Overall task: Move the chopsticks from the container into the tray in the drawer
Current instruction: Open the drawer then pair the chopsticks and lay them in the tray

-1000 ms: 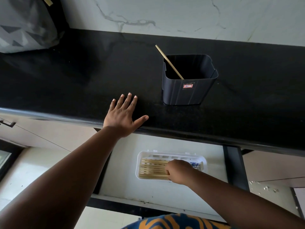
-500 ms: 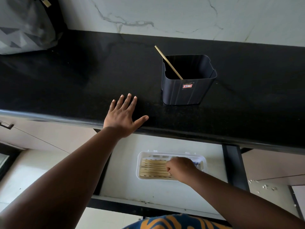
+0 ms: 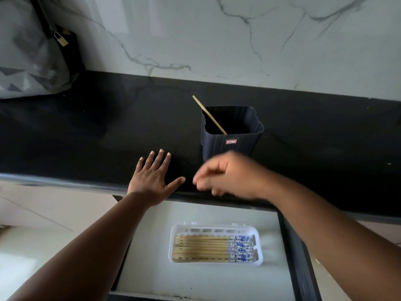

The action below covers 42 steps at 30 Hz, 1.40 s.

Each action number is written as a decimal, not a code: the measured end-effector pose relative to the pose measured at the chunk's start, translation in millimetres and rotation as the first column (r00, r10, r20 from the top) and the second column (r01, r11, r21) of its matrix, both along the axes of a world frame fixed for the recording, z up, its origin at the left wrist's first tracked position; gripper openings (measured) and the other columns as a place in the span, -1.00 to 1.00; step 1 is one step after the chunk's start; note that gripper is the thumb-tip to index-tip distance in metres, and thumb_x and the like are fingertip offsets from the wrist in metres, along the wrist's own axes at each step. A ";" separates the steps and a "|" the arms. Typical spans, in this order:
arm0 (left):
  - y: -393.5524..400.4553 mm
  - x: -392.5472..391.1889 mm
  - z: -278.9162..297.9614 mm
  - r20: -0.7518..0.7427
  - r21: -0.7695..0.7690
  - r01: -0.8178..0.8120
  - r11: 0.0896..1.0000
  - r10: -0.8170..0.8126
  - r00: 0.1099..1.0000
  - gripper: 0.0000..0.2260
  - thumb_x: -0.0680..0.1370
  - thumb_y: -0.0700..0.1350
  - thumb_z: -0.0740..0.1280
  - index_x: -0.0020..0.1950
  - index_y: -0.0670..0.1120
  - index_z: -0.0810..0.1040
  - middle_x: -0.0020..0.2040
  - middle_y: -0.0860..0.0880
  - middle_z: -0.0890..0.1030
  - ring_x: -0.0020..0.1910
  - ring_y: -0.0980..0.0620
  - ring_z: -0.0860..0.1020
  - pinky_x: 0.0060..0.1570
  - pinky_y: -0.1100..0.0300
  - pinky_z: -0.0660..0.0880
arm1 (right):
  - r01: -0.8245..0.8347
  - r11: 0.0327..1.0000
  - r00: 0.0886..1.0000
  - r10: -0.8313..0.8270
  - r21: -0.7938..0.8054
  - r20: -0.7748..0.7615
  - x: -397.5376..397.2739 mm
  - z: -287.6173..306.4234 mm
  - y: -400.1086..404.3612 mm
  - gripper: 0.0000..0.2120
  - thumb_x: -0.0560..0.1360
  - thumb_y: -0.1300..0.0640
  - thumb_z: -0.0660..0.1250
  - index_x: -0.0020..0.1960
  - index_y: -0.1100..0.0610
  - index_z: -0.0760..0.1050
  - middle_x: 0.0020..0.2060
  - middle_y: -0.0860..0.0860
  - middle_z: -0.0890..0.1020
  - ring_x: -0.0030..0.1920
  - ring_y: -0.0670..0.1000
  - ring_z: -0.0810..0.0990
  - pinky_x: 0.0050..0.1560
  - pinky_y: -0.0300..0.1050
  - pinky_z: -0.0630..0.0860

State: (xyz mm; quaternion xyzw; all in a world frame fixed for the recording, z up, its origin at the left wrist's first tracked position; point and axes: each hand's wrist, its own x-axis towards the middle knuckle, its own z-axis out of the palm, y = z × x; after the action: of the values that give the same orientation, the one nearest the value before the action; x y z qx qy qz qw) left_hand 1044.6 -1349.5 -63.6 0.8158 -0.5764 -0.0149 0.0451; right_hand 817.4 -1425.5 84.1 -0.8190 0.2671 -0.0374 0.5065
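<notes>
**One chopstick left in the container, the rest in the tray**

At the far left a grey patterned bag [image 3: 28, 61] with a small padlock [image 3: 61, 40] sits at the back of the black desk [image 3: 86, 131], against the marble wall [image 3: 217, 35].

The left hand [image 3: 152, 177] lies flat on the desk near its front edge, palm down, fingers straight and spread wide, thumb pointing right. It holds nothing.

Just to its right the right hand [image 3: 225, 177] is above the desk's front edge, blurred, in front of the lower part of the container. Its fingers are curled inward; whether they pinch anything cannot be told through the blur.

Behind that hand stands the dark ribbed container [image 3: 232, 144] with a small red label, upright on the desk. A single chopstick [image 3: 208, 114] leans in it, its top end sticking out over the left rim.

Below the desk the drawer [image 3: 217, 281] is pulled open. The white tray [image 3: 259, 242] lies on its pale floor, and the other chopsticks [image 3: 201, 248] lie side by side in it, lengthwise, their blue-and-white patterned ends to the right.
</notes>
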 end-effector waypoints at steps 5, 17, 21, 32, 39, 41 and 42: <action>0.4 0.5 -1.5 -0.001 -0.002 0.002 1.000 -0.002 1.000 -0.13 0.41 0.54 -0.27 0.59 0.06 -0.11 0.60 0.04 -0.12 0.56 0.01 -0.19 0.51 0.00 -0.23 | 0.504 0.848 0.832 -0.424 -0.165 0.358 23.8 34.0 -66.9 -0.90 0.47 0.16 0.44 -0.17 -0.02 0.64 -0.33 -0.05 0.68 -0.41 -0.12 0.60 -0.26 -0.07 0.63; -1.3 0.4 0.6 0.008 -0.011 -0.004 1.000 0.004 1.000 -0.14 0.41 0.53 -0.27 0.59 0.06 -0.12 0.59 0.04 -0.14 0.56 0.02 -0.20 0.52 0.00 -0.22 | 0.144 0.853 0.795 -0.402 -0.502 -0.454 61.7 24.1 -116.9 -0.68 0.50 -0.01 0.41 0.11 0.21 0.62 -0.01 0.17 0.69 0.00 0.15 0.65 -0.02 -0.05 0.53; -0.8 0.6 -0.3 0.004 -0.011 -0.007 1.000 0.007 1.000 -0.14 0.41 0.53 -0.28 0.59 0.07 -0.12 0.59 0.05 -0.15 0.56 0.02 -0.21 0.52 -0.01 -0.21 | 0.295 0.832 0.830 -0.467 -0.469 -0.307 55.9 20.9 -121.0 -0.78 0.45 0.01 0.47 -0.03 0.15 0.68 -0.14 0.12 0.71 -0.17 0.10 0.65 -0.02 -0.01 0.58; -0.7 1.0 0.8 -0.005 -0.013 -0.003 1.000 0.002 1.000 -0.13 0.40 0.54 -0.28 0.59 0.06 -0.12 0.59 0.04 -0.13 0.56 0.01 -0.19 0.52 -0.01 -0.21 | 0.509 0.857 0.620 -0.427 0.076 0.659 0.8 99.7 -79.3 -0.88 0.46 0.18 0.47 0.00 0.10 0.66 -0.19 0.03 0.73 -0.28 0.01 0.69 -0.25 -0.15 0.62; -1.7 -0.1 3.3 -0.011 -0.018 0.001 1.000 -0.001 1.000 -0.11 0.40 0.53 -0.26 0.59 0.04 -0.08 0.60 0.02 -0.08 0.57 -0.01 -0.15 0.52 -0.01 -0.19 | 0.245 0.969 0.897 -0.220 -0.016 0.384 -18.0 52.3 -37.3 -0.81 0.41 0.26 0.49 -0.02 0.05 0.66 -0.24 0.03 0.73 -0.27 0.02 0.70 -0.23 -0.10 0.67; -2.2 -0.1 2.8 -0.010 -0.018 -0.002 1.000 0.002 1.000 -0.11 0.40 0.53 -0.25 0.59 0.04 -0.07 0.61 0.02 -0.07 0.57 -0.01 -0.13 0.52 -0.01 -0.19 | 0.222 0.975 0.944 -0.217 0.009 0.250 -21.8 11.3 -24.1 -0.79 0.39 0.30 0.51 -0.08 0.03 0.67 -0.31 0.00 0.72 -0.31 -0.02 0.67 -0.26 -0.14 0.65; -2.4 -0.2 2.3 -0.010 -0.017 -0.003 1.000 0.003 1.000 -0.11 0.39 0.53 -0.25 0.59 0.04 -0.07 0.61 0.02 -0.07 0.57 -0.01 -0.13 0.52 -0.01 -0.19 | 0.215 0.976 0.960 -0.216 0.029 0.176 -24.1 -10.5 -17.3 -0.79 0.38 0.30 0.51 -0.12 0.01 0.67 -0.34 -0.02 0.70 -0.33 -0.06 0.64 -0.25 -0.13 0.63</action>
State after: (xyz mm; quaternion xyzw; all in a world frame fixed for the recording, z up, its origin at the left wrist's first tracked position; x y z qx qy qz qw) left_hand 1044.4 -1351.9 -61.3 0.8163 -0.5749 -0.0140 0.0551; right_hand 793.3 -1442.7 73.6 -0.7760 0.3084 -0.1643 0.5251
